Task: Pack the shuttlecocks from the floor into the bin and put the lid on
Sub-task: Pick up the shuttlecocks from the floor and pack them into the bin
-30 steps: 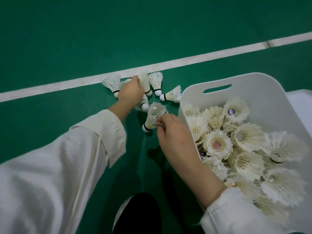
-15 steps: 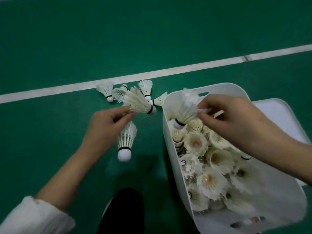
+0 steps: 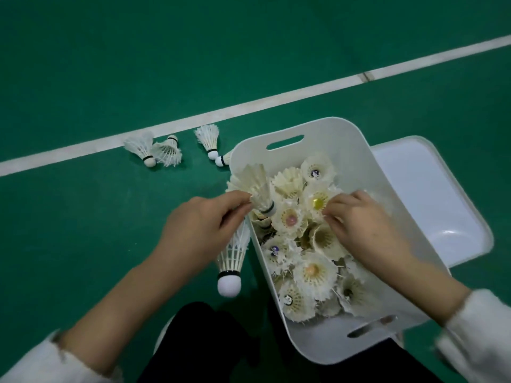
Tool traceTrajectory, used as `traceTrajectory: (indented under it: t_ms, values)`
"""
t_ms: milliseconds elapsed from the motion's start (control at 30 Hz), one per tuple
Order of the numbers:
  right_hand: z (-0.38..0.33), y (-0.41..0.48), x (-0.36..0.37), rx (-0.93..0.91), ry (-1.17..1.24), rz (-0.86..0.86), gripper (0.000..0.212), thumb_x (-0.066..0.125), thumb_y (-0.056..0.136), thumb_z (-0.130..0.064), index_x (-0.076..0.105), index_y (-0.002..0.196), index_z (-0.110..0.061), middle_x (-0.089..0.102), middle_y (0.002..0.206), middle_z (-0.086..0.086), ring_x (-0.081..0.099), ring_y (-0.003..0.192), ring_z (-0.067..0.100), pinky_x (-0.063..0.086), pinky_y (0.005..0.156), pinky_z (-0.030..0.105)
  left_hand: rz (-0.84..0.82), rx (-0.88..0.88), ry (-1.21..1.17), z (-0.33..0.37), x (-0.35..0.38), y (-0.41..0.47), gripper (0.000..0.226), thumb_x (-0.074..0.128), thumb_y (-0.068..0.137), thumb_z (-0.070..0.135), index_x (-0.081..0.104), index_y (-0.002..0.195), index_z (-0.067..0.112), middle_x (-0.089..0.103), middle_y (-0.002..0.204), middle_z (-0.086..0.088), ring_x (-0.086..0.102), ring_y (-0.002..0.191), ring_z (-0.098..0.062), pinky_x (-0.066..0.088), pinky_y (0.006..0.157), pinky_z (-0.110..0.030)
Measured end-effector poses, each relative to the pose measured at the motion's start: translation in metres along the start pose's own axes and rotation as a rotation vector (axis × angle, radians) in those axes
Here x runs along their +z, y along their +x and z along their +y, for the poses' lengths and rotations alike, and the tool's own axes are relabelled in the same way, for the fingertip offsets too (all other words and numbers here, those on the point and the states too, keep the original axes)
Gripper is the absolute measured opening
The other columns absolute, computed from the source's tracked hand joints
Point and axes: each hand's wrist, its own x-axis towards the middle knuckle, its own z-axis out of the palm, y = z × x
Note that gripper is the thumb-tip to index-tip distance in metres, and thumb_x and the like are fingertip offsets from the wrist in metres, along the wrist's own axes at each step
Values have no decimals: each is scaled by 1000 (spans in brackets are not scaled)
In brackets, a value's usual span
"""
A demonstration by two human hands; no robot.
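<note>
both hands have moved since a moment ago: the right hand was up over the bin with a shuttlecock and is now low inside it, and the left hand has come over to the bin's left rim. the left hand pinches the held shuttlecocks, two of them: one fans its feathers over the rim, one hangs outside with its round white tip down. the right hand's fingers bend onto the feathery pile in the bin; i cannot tell if they grip. little dark marks in some middles are too small to read. the bin is smooth white plastic with round corners and slot handles. its flat white lid lies on the green floor at the bin's right side. four floor shuttlecocks lie by the white line, near the bin's far left corner.
</note>
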Motion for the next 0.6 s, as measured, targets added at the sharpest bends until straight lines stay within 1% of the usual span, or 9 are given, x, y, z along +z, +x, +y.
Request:
traceTrajectory:
  t_ms: [67,167,233,267,333,400,467,533,600]
  values:
    - [0,1,1,-1,-12,-13,11,61,86,-16,72,88,-15,69,92,0,51,84,26,44,74,37,-7,3,-5,-2,4,-2,40,37,82,57,65,97,33,62,58,5,42,48,-14,42,49,-29]
    - [-2,2,-10,42,21,-63,20,55,89,-21,66,106,-20,63,112,-2,51,99,25,43,86,39,-20,4,-6,-3,6,-4,30,43,84,52,64,97,34,61,56,7,43,46,-12,41,48,-28]
    - [-7,-2,-23,39,30,-12,30,57,88,-23,60,117,-20,56,123,1,52,108,26,42,93,43,-24,17,2,-2,5,-4,28,43,85,50,63,96,34,60,54,8,43,44,-12,40,46,-28]
    - [-13,-5,-31,4,43,48,33,59,87,-23,58,120,-20,55,124,2,54,108,26,44,92,43,-23,33,15,-1,5,-3,31,40,85,52,63,96,34,59,54,8,42,44,-12,38,45,-27]
    - [-31,-11,-43,-97,144,85,39,59,88,-23,52,126,-22,56,117,0,55,98,16,46,86,36,-20,64,30,1,3,-3,36,36,85,53,64,96,34,56,52,8,41,44,-11,35,44,-25]
    - [-47,-11,-46,-167,254,-18,48,55,91,-27,39,136,-33,58,106,-9,49,86,4,45,77,27,-31,83,21,3,3,-2,36,37,84,52,65,96,34,51,50,11,39,43,-10,31,43,-23]
    - [-55,-6,-39,-190,274,-96,53,51,92,-33,28,139,-41,57,102,-14,48,80,1,47,72,27,-61,105,13,4,4,-3,33,37,85,52,62,97,35,54,51,10,41,42,-9,31,43,-23]
    - [-56,-1,-36,-184,298,-73,48,50,92,-35,31,136,-41,57,101,-13,52,78,3,51,73,31,-96,125,-17,4,5,-5,33,37,85,53,61,96,35,59,54,9,43,42,-2,33,42,-22]
    - [-54,2,-38,-204,343,-61,44,51,91,-36,34,132,-43,54,100,-15,54,78,5,51,72,31,-103,135,-50,4,4,-7,33,38,85,52,64,95,34,60,55,9,43,43,2,34,43,-21]
